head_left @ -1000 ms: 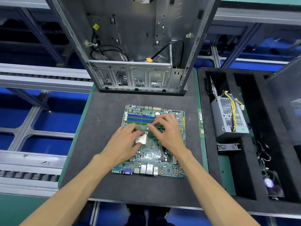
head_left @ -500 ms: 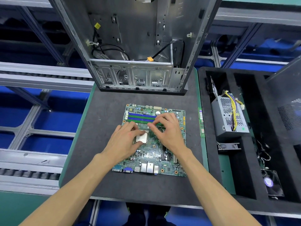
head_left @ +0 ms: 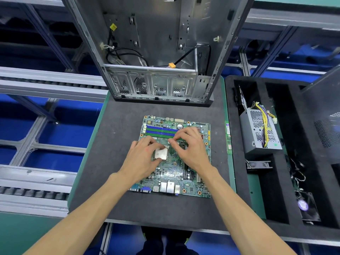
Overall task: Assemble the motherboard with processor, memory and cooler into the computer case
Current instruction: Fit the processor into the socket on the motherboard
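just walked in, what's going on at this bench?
A person works on the green motherboard lying flat on the dark grey mat. Both hands, left hand and right hand, rest around the square silver processor in its socket. The open grey metal computer case stands behind, still without a board.

Computer case (head_left: 156, 52) top cut off

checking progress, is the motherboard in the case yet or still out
Out. The motherboard lies flat on the mat in front of the open case.
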### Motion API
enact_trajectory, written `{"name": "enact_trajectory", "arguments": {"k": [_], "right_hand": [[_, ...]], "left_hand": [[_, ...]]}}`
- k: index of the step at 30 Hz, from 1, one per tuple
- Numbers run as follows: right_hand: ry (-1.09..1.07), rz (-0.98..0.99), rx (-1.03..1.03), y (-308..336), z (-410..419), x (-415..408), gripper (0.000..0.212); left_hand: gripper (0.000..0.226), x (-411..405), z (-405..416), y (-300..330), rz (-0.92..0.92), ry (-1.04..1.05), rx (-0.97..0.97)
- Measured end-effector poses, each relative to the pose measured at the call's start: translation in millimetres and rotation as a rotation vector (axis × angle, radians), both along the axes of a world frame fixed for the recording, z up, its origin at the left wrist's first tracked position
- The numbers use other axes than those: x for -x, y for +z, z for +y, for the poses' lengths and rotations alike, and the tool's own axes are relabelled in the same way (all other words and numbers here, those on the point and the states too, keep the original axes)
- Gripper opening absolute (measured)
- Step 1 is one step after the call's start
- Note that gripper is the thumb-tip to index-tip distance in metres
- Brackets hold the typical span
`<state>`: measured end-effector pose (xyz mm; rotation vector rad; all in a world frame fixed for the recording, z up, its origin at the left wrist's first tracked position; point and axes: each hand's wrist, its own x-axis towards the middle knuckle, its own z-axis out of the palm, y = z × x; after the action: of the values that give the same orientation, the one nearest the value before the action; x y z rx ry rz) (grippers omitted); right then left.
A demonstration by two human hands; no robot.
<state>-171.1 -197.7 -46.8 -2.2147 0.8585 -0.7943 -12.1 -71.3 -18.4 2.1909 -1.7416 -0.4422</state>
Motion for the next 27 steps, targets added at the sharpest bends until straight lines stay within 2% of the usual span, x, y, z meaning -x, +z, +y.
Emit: {"name": "enact_trajectory", "arguments": {"k": [4,11,16,23,27], "right_hand": [[0.005,0.014,-0.015,4,2,0,0.029],[-0.035,0.063,0.019,9,4,-3,0.017],[-0.026,0.071,0.004,12,3,-5,0.016],[-0.015,0.053,-0.037,11,6,-4,0.031],[-0.008,0.059,-0.089,11,3,-4,0.031]], "left_hand": [[0.043,-3,-4,3,-0.014,-0.036,-0.03],[0.041,-6,-3,1,0.009,-0.073,-0.006],[0.042,-9,-4,2,0.028,-0.104,-0.005],[0.041,-10,-4,2,0.028,-0.097,-0.001],[0.04,-10,-6,2,0.027,-0.105,-0.012]]}}
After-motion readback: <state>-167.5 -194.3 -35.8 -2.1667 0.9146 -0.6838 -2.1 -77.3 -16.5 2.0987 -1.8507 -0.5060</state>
